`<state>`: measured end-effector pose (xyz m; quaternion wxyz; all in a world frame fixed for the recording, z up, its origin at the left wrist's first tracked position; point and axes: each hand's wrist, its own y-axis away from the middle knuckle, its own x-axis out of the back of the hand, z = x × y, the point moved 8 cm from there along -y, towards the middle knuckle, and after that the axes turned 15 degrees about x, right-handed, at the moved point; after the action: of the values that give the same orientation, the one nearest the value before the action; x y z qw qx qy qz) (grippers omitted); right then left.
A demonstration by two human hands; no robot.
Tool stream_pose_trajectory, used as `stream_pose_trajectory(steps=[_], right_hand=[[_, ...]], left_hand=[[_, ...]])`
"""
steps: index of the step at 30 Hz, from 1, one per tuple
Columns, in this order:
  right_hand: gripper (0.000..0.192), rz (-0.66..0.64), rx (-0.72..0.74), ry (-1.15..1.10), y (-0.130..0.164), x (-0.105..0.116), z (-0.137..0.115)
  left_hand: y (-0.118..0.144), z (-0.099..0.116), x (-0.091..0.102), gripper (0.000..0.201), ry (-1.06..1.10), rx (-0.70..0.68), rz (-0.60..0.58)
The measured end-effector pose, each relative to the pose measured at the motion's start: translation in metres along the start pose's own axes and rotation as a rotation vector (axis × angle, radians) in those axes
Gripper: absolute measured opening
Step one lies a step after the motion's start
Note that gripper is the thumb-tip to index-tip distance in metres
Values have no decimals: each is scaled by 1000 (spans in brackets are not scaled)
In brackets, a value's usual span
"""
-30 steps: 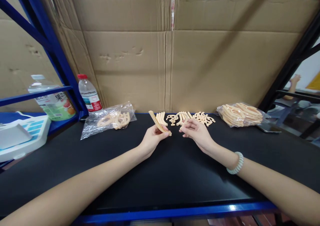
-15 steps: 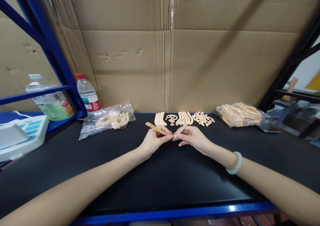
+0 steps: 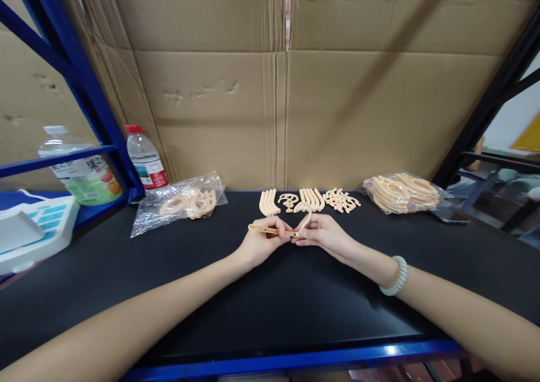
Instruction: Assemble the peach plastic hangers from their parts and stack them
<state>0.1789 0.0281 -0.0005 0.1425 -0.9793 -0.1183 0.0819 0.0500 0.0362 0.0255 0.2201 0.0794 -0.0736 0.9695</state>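
We list, at the centre of the black table (image 3: 295, 303), 2 bare hands, close together.

Item: left hand (image 3: 265, 244), fingers closed on 1 narrow, cream-coloured strip (image 3: 259, 228), which lies nearly level above the table, its inner end between the hands.

Item: right hand (image 3: 317, 231), fingers pinching 1 slender, curved, cream-coloured piece (image 3: 309, 218), its bend upward and its lower end at the strip's inner end; whether they are joined we cannot tell. On this wrist, 1 pale green, beaded bracelet (image 3: 395, 276).

Behind the hands, left to right: a row of cream-coloured, bent slats (image 3: 268, 202); a small group of cream-coloured, arched pieces (image 3: 288, 198); a second row of similar slats (image 3: 314, 198); a heap of small, cream-coloured, curved pieces (image 3: 341, 200).

Farther out: 1 crinkled, clear plastic bag (image 3: 147, 213) of cream-coloured parts at left, near 1 clear, red-capped bottle (image 3: 145, 156); at right, 1 fuller clear plastic bag (image 3: 400, 193).
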Motion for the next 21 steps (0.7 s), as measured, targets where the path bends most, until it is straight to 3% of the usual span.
stream_pose_trajectory(steps=[13, 21], right_hand=[[35, 79, 86, 98, 0, -1, -7], [33, 72, 229, 100, 0, -4, -23]], left_hand=[[1, 2, -6, 25, 30, -1, -64], [-1, -12, 1, 32, 278, 198, 19]])
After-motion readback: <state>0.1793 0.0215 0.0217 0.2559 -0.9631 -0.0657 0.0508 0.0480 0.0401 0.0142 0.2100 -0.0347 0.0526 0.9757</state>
